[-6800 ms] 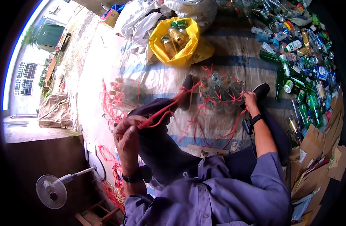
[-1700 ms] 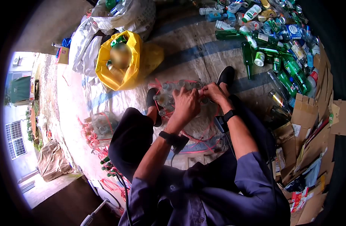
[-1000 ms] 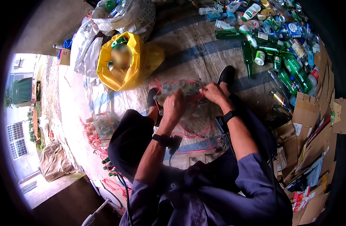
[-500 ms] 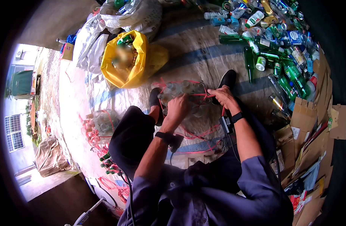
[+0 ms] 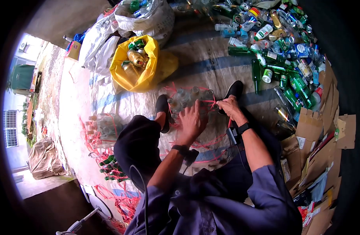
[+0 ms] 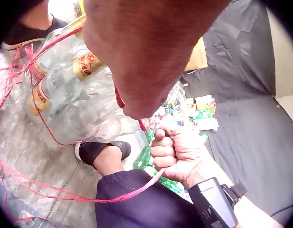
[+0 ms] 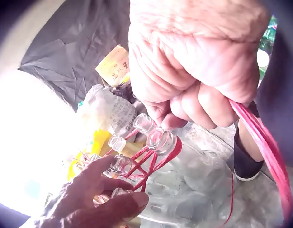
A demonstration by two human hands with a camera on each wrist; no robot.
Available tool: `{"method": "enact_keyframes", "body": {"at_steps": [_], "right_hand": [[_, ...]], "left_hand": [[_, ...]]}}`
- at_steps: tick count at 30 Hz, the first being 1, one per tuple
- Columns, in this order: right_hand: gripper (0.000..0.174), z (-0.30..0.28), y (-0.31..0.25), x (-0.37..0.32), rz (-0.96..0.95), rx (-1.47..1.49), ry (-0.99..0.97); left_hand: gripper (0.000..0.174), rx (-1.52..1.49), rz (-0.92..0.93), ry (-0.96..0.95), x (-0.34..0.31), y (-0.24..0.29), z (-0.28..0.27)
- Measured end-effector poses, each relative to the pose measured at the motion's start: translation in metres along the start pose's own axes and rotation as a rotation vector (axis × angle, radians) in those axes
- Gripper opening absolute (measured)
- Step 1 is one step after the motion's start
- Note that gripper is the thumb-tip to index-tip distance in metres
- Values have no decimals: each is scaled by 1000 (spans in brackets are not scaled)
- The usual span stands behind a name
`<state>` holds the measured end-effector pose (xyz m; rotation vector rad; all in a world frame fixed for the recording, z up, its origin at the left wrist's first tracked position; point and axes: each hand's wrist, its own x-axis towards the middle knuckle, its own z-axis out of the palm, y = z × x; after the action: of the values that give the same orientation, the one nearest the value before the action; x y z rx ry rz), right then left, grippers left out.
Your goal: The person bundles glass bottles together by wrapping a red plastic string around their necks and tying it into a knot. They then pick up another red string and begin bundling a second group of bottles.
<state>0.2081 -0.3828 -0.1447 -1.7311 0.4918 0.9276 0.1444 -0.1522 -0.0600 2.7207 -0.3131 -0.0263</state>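
Observation:
Clear glass bottles (image 5: 182, 95), bound with red string, stand between the person's feet. The left hand (image 5: 193, 120) lies over their near side; in the right wrist view this hand (image 7: 89, 192) has its fingers and thumb spread at the bottle necks (image 7: 160, 140), where red strands cross. At the bundle's right corner, the right hand (image 5: 231, 108) grips red string. Its fingers are curled round the string (image 7: 265, 147) in the right wrist view, beside one bottle mouth. The left wrist view shows the right hand (image 6: 177, 152) as a fist, a strand (image 6: 132, 192) trailing from it.
A yellow bag (image 5: 152, 51) of cans and white sacks (image 5: 158, 19) stand beyond the bundle. Mixed bottles and cans (image 5: 301, 84) are piled at the right, above cardboard (image 5: 311, 125). Another tied bottle bundle (image 5: 107, 127) and green bottles (image 5: 111, 168) lie left of the knee.
Since half a second ago the left hand's fingers have spread out over the bottles. The right hand keeps its hold on the string. Earlier, the left hand held a long strand away from the bundle.

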Motion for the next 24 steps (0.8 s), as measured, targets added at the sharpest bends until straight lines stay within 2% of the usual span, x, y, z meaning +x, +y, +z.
{"method": "enact_keyframes", "body": {"at_steps": [1, 6, 8, 9, 15, 16, 18, 20, 22, 23, 24], "right_hand": [[39, -2, 28, 31, -50, -12, -14], [38, -5, 27, 27, -125, -64, -26], [34, -11, 19, 31, 101, -67, -263], [34, -9, 21, 27, 102, -65, -263], [32, 42, 11, -66, -782, -519, 293], [32, 49, 12, -72, -780, -514, 292], [34, 66, 13, -83, -540, -448, 263], [34, 83, 16, -100, -607, -338, 201], [34, 98, 20, -113, -744, -532, 134], [34, 114, 30, -108, -553, -406, 192], [34, 120, 15, -125, -552, -406, 189]], "left_hand": [[86, -16, -35, -21, -1, 0, 0], [84, -16, -22, -64, 0, -3, -2], [83, -8, -2, -77, -1, -6, 0], [81, -2, -6, -80, -2, -8, 2], [70, 34, 54, -164, -16, -24, -9], [65, 15, 76, -199, -19, -29, -12], [66, -10, 69, -237, -25, -37, -31], [65, 135, 285, -310, -32, -44, -52], [66, 99, 225, -345, -40, -60, -53], [68, 109, 270, -358, -43, -68, -56], [70, 119, 316, -371, -46, -74, -58]]}}
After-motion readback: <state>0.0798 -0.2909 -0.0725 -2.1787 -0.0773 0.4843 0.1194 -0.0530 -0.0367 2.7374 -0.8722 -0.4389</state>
